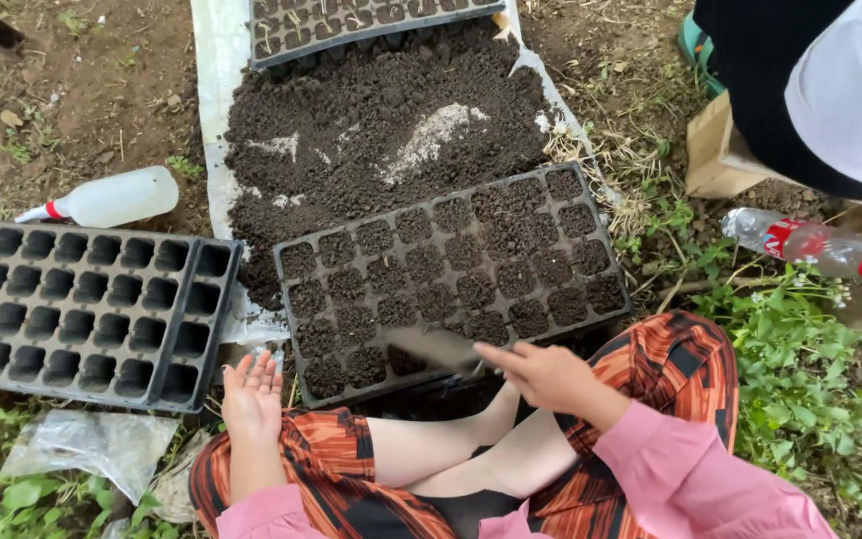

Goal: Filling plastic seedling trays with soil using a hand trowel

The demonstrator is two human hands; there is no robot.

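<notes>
Filled tray [451, 279] lies on the ground before our knees, by the soil heap [381, 130]. Our right hand [541, 374] hovers over its near edge, fingers loosely spread, holding nothing; our left hand [249, 394] rests palm-up, empty.

A filled seed tray [451, 274] lies on the ground in front of the person's knees, its far edge against the soil heap [391, 130]. The heap sits on a sheet [214, 60], and another tray [351, 22] lies at the far edge of this heap. An empty tray [82, 309] lies to the left of the filled one. Behind its far edge lies a squeeze bottle [112, 198]. A drink bottle [810, 247] lies in the weeds to the right. The right hand [541, 374] is over the near edge of the filled tray; the left hand [251, 394] is between the two trays.
</notes>
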